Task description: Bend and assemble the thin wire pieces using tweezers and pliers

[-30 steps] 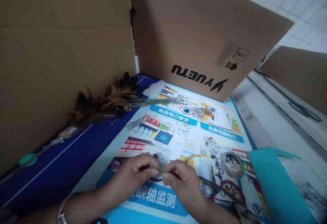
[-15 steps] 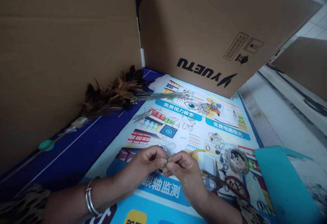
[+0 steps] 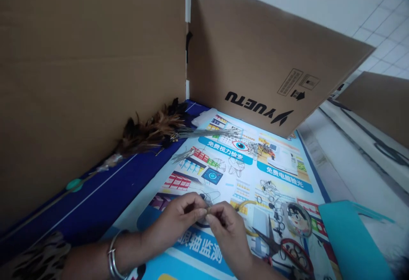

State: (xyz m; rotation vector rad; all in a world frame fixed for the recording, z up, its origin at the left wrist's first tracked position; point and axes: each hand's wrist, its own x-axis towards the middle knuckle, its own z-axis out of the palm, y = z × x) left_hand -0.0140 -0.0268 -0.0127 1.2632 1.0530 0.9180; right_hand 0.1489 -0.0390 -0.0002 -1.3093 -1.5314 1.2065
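Wire piece (image 3: 207,206), possibly carrying a small bead, pinched between left hand (image 3: 180,218) and right hand (image 3: 225,224) over the printed poster (image 3: 223,173). Beyond it on the poster: finished feather bundle (image 3: 150,133); loose rings (image 3: 271,194) remain, scissors (image 3: 281,243) nearby.
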